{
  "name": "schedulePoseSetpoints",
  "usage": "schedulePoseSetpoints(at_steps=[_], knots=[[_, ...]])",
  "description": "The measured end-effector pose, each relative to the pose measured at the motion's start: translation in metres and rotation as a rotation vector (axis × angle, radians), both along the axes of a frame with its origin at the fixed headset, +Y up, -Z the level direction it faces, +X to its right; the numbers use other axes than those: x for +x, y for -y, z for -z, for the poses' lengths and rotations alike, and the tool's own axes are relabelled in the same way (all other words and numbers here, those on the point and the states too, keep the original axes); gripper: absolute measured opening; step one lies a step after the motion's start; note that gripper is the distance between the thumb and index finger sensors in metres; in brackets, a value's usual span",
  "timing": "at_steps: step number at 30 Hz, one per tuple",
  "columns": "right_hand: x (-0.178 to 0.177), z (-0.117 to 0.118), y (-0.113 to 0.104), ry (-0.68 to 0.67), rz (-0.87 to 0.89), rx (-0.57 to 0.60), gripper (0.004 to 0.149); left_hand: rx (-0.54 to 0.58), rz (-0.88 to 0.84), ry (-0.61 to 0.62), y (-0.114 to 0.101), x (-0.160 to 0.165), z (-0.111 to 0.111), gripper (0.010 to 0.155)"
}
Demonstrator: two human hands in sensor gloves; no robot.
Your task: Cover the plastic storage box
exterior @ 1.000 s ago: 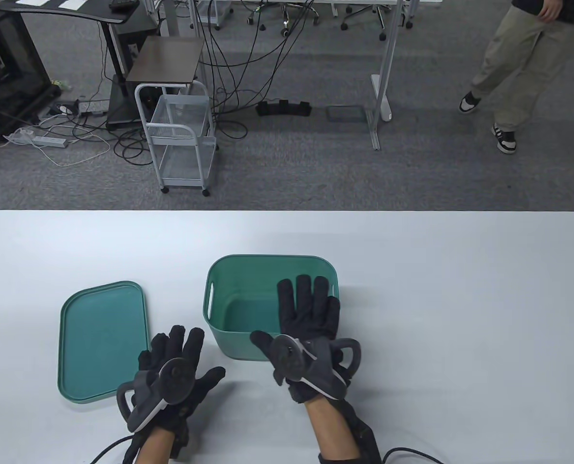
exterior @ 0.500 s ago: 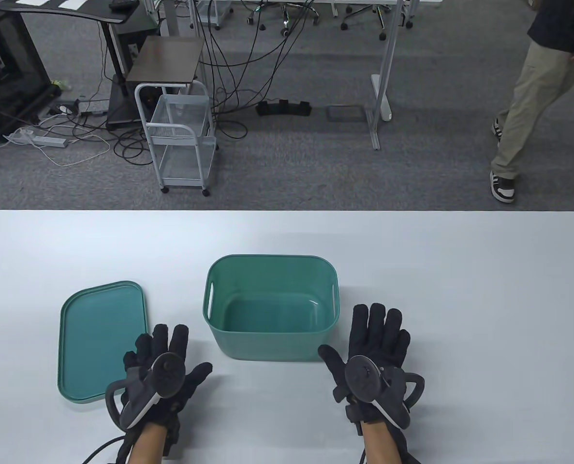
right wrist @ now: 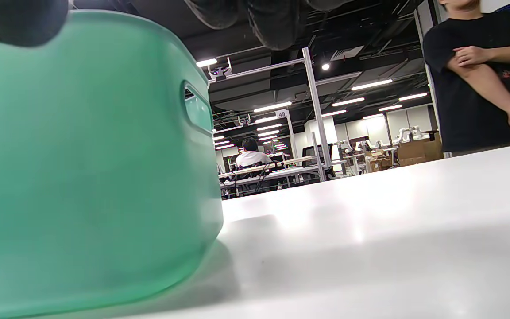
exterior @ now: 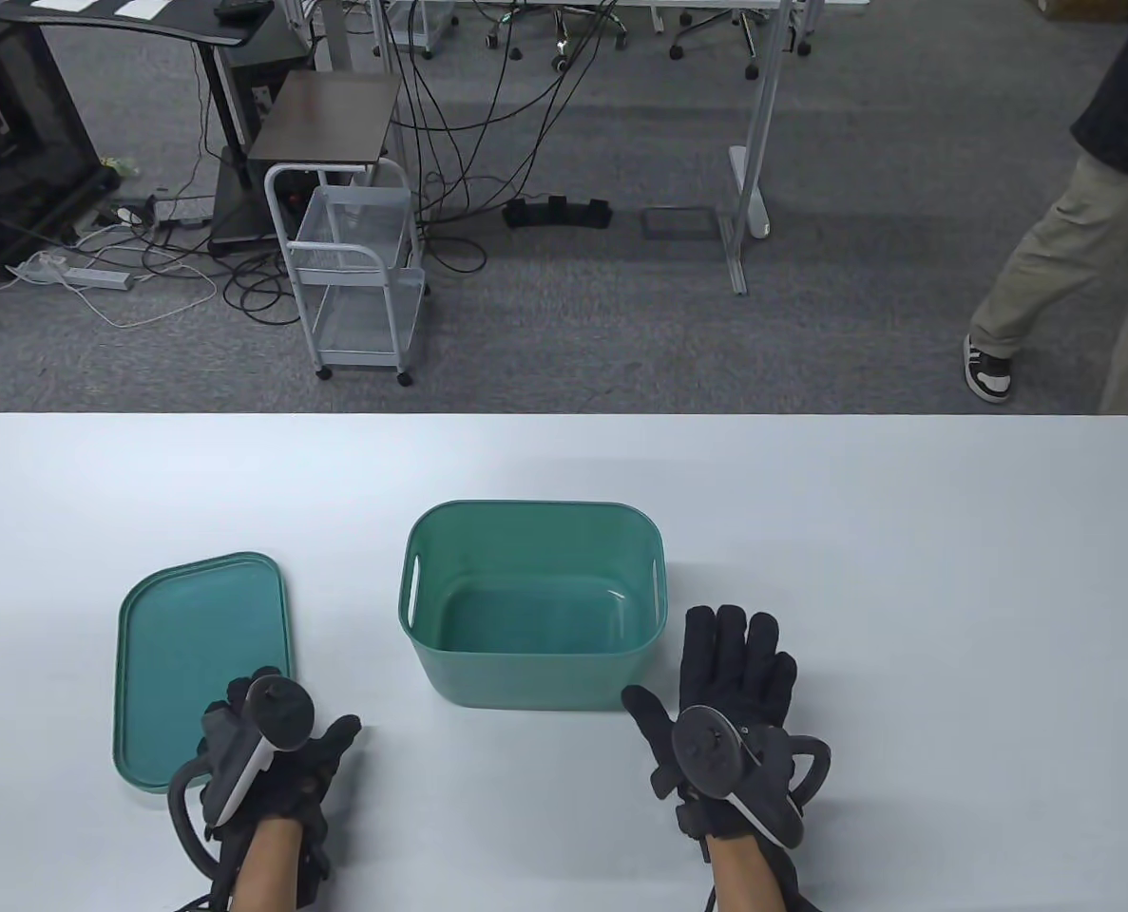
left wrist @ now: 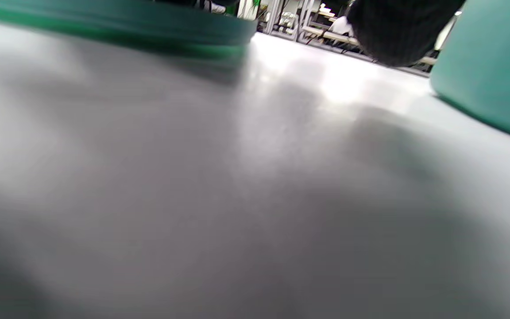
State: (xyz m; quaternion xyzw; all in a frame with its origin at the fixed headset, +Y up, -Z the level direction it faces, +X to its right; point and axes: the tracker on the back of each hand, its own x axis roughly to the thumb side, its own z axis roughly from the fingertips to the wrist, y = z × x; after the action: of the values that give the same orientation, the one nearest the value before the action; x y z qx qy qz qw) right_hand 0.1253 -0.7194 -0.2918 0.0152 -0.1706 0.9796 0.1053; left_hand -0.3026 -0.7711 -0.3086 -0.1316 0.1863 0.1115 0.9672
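Observation:
The green plastic storage box (exterior: 525, 679) stands open in the middle of the table, near the front. Its flat green lid (exterior: 193, 636) lies on the table to the left of it. My left hand (exterior: 274, 731) is at the lid's near right corner, tilted, fingers over the lid's edge and thumb spread to the right; it grips nothing that I can see. In the left wrist view the lid's edge (left wrist: 157, 31) is ahead and the box wall (left wrist: 489, 66) is at right. My right hand (exterior: 730, 679) lies flat and open on the table just right of the box (right wrist: 82, 177).
The white table (exterior: 906, 570) stretches wide on the right and behind the box. A person (exterior: 1086, 247) walks on the carpet beyond the table's far right corner. A white wire trolley (exterior: 354, 275) stands on the floor behind the table.
My right hand left the box opening, moved right and settled flat on the table beside the box. My left hand shifted left and tilted onto the lid's near corner. The person walked closer.

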Motion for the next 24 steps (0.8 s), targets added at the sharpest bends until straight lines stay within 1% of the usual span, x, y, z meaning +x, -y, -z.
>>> schedulePoseSetpoints(at_steps=[1, 3, 9, 14, 18, 24], knots=[[-0.001, 0.0, 0.0, -0.001, -0.004, 0.002, 0.097, -0.022, -0.002, -0.005, 0.002, -0.001, 0.0, 0.104], [-0.002, -0.001, -0.001, -0.002, -0.009, 0.006, 0.097, 0.0, 0.028, -0.007, -0.002, -0.001, 0.001, 0.102], [-0.004, -0.001, 0.0, -0.006, -0.016, 0.009, 0.097, 0.033, 0.113, -0.021, -0.006, -0.001, 0.003, 0.089], [-0.006, -0.001, 0.0, -0.011, -0.018, 0.003, 0.097, 0.093, 0.217, -0.026, -0.011, 0.003, 0.004, 0.063], [-0.007, -0.002, 0.0, -0.014, -0.019, 0.002, 0.096, 0.118, 0.25, 0.018, -0.012, 0.006, 0.005, 0.045], [-0.006, -0.002, 0.001, -0.016, -0.001, -0.008, 0.096, 0.104, 0.25, 0.059, -0.011, 0.009, 0.007, 0.043]])
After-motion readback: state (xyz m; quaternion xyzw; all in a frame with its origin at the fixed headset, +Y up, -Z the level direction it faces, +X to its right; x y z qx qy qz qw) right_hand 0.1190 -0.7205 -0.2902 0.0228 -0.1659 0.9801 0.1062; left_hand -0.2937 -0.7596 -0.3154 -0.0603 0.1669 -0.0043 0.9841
